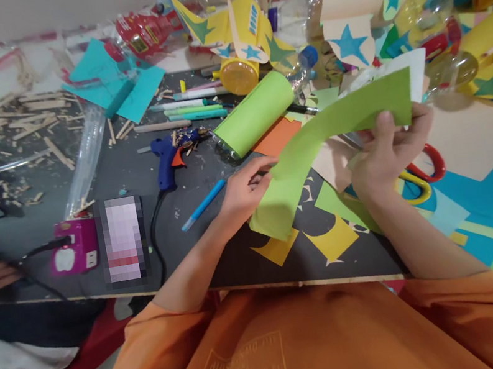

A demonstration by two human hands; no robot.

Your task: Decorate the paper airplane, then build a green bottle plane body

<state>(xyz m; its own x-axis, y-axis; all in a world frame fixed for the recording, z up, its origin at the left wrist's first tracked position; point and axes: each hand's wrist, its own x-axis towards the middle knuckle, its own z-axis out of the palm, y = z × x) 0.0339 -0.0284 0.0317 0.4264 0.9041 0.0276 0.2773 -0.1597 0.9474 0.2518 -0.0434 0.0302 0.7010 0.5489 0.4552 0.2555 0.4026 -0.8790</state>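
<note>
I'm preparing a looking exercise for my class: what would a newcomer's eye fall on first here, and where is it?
Probably the bright green paper strip, right of centre, its far end gripped by the right hand. Just beyond it, a green-wrapped bottle with a blue cap lies on its side. Left of that bottle, a dark blue glue gun stands out by its orange trigger.

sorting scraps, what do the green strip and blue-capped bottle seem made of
Green strip: probably matte paper or thin card; it bends in a smooth curve.
Blue-capped bottle: likely clear, glossy plastic, see-through with highlights, inside a matte green wrap, perhaps paper.
</note>
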